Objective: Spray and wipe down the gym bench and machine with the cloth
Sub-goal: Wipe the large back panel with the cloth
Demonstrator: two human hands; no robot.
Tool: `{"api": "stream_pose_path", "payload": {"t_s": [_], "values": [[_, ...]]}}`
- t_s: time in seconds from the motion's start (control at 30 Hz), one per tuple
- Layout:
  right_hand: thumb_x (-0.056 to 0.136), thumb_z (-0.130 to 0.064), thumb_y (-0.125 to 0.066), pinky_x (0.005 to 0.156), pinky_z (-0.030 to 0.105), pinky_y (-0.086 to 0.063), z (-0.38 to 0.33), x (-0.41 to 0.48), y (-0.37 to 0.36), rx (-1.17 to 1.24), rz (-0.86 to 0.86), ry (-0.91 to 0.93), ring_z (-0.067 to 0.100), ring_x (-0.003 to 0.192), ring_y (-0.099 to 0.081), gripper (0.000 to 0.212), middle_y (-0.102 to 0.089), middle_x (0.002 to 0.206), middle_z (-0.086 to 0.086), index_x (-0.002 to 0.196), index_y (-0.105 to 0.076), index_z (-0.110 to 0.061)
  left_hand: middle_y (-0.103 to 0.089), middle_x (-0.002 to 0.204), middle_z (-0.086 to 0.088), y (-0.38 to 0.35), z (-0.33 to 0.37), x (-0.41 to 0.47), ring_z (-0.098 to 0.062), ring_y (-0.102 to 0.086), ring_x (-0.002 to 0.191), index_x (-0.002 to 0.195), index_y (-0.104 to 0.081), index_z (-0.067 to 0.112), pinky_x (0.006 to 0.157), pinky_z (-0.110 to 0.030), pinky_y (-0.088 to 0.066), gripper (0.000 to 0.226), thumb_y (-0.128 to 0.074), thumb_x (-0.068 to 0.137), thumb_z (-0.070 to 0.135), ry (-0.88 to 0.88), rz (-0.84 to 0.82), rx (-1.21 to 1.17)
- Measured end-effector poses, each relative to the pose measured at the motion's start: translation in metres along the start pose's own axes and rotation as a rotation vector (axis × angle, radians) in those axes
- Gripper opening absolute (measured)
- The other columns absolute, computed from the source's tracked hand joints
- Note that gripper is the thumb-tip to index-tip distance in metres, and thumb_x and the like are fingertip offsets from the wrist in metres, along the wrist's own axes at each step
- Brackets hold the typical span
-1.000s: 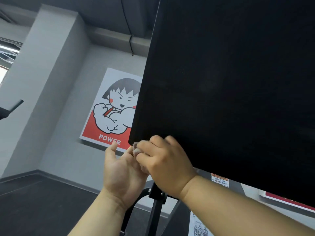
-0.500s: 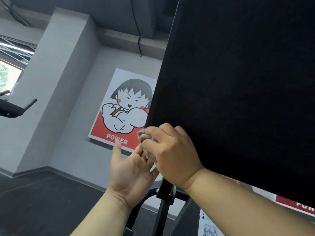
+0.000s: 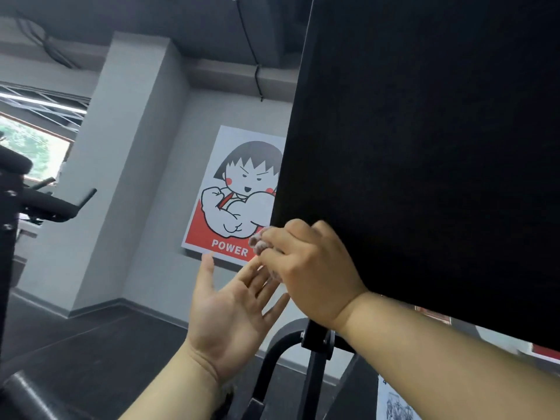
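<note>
The black pad (image 3: 424,147) fills the upper right of the view. Its matte, finely grained face is flat, and its left edge runs straight down to a lower-left corner. At that corner the right hand (image 3: 306,268) has its fingers curled round a small crumpled cloth (image 3: 257,241) (pale pinkish-grey, fuzzy). The cloth pokes out past the knuckles, just beside the pad's edge; whether it touches the pad cannot be told. Just below and left of the corner, the left hand (image 3: 230,310) shows its palm with fingers straight and spread, holding nothing, its fingertips reaching under the right hand. Left of the pad's edge is open air back to a smooth grey wall bearing a red-and-white cartoon poster (image 3: 236,204). Under the pad's lower edge a black metal post (image 3: 315,368) stands over dark floor (image 3: 75,344).
</note>
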State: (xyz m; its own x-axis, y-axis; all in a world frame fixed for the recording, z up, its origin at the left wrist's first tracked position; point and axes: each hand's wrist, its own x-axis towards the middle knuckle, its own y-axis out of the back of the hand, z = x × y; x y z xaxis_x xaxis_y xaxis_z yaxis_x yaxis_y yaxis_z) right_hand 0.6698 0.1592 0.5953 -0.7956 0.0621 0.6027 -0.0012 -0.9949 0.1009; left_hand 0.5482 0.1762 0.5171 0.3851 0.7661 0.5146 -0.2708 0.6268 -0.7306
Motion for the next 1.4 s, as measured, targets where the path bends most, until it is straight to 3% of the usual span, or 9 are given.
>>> {"api": "stream_pose_path", "payload": {"t_s": [0.4,0.67,0.77,0.9,1.0,1.13,1.23,1.33,1.4], "values": [[0.087,-0.012,-0.063,0.071,0.032,-0.03,0.053,-0.077,0.048,-0.021,-0.148,0.117,0.018,0.082,-0.058,0.014,-0.068,0.1,-0.008,0.082,-0.071,-0.022,-0.069,0.124,-0.002,-0.051,-0.04,-0.019,-0.018,-0.059,0.122,0.138,-0.052,0.017,0.111,-0.044,-0.035,0.073,-0.027,0.092,0.069,-0.006,0.166,0.144],[0.087,-0.008,-0.051,0.067,0.034,-0.039,0.119,-0.189,0.131,-0.13,-0.377,0.018,0.023,0.088,-0.061,0.028,-0.067,0.112,-0.009,0.094,-0.074,-0.023,-0.067,0.126,0.003,-0.133,-0.138,-0.023,-0.015,-0.059,0.122,0.131,-0.058,0.019,0.1,-0.037,-0.044,0.061,-0.033,0.095,0.061,0.252,0.041,0.373],[0.073,-0.001,-0.075,0.07,0.037,-0.053,0.142,-0.222,0.178,0.053,-0.453,-0.237,0.024,0.095,-0.061,0.041,-0.066,0.119,-0.007,0.107,-0.073,-0.024,-0.073,0.113,0.008,-0.172,-0.18,-0.027,-0.009,-0.067,0.107,0.118,-0.066,0.026,0.09,-0.03,-0.05,0.029,-0.046,0.099,0.036,0.186,0.018,0.661],[0.081,-0.01,-0.078,0.084,0.018,-0.054,0.152,-0.237,0.237,0.679,-0.389,-1.034,-0.003,0.107,-0.061,0.077,-0.059,0.128,-0.02,0.133,-0.037,-0.049,-0.073,0.104,0.011,-0.219,-0.22,-0.038,-0.01,-0.068,0.101,0.111,-0.068,0.038,0.088,-0.031,-0.055,0.024,-0.061,0.092,0.025,0.04,-0.021,0.853],[0.073,-0.008,-0.086,0.087,0.025,-0.057,0.151,-0.248,0.253,0.916,-0.311,-1.222,-0.001,0.104,-0.066,0.082,-0.06,0.127,-0.02,0.13,-0.038,-0.042,-0.072,0.095,0.013,-0.242,-0.243,-0.039,-0.014,-0.071,0.091,0.111,-0.064,0.04,0.084,-0.036,-0.059,0.03,-0.07,0.087,0.023,-0.009,-0.031,0.934],[0.078,0.008,-0.075,0.091,0.03,-0.056,0.142,-0.259,0.263,1.301,-0.252,-1.359,0.001,0.114,-0.063,0.069,-0.061,0.132,-0.015,0.127,-0.053,-0.035,-0.07,0.072,-0.005,-0.253,-0.255,-0.028,-0.016,-0.067,0.059,0.108,-0.062,0.016,0.057,-0.027,-0.056,0.019,-0.064,0.091,0.008,0.003,0.083,0.814],[0.089,-0.006,-0.067,0.09,0.035,-0.057,0.143,-0.279,0.263,1.401,-0.145,-1.635,0.012,0.108,-0.068,0.027,-0.073,0.114,0.001,0.113,-0.069,-0.017,-0.067,0.087,0.004,-0.254,-0.251,-0.013,-0.016,-0.066,0.07,0.104,-0.066,0.023,0.062,-0.023,-0.052,0.026,-0.061,0.086,0.006,-0.487,0.113,1.211],[0.093,-0.014,-0.062,0.085,0.044,-0.058,0.147,-0.309,0.245,1.517,0.051,-2.078,0.032,0.105,-0.068,0.016,-0.071,0.11,0.019,0.106,-0.067,-0.006,-0.056,0.114,0.001,-0.262,-0.239,0.011,-0.026,-0.051,0.103,0.107,-0.07,0.02,0.08,-0.031,-0.047,0.032,-0.06,0.082,0.003,-1.24,-0.162,1.721],[0.094,-0.011,-0.06,0.093,0.047,-0.054,0.149,-0.318,0.234,1.589,0.273,-2.221,0.036,0.109,-0.065,0.01,-0.066,0.114,0.022,0.1,-0.063,-0.004,-0.059,0.12,-0.009,-0.259,-0.237,0.038,-0.032,-0.043,0.108,0.109,-0.07,0.016,0.082,-0.041,-0.048,0.029,-0.055,0.086,0.011,-1.497,-0.293,1.964]]}}
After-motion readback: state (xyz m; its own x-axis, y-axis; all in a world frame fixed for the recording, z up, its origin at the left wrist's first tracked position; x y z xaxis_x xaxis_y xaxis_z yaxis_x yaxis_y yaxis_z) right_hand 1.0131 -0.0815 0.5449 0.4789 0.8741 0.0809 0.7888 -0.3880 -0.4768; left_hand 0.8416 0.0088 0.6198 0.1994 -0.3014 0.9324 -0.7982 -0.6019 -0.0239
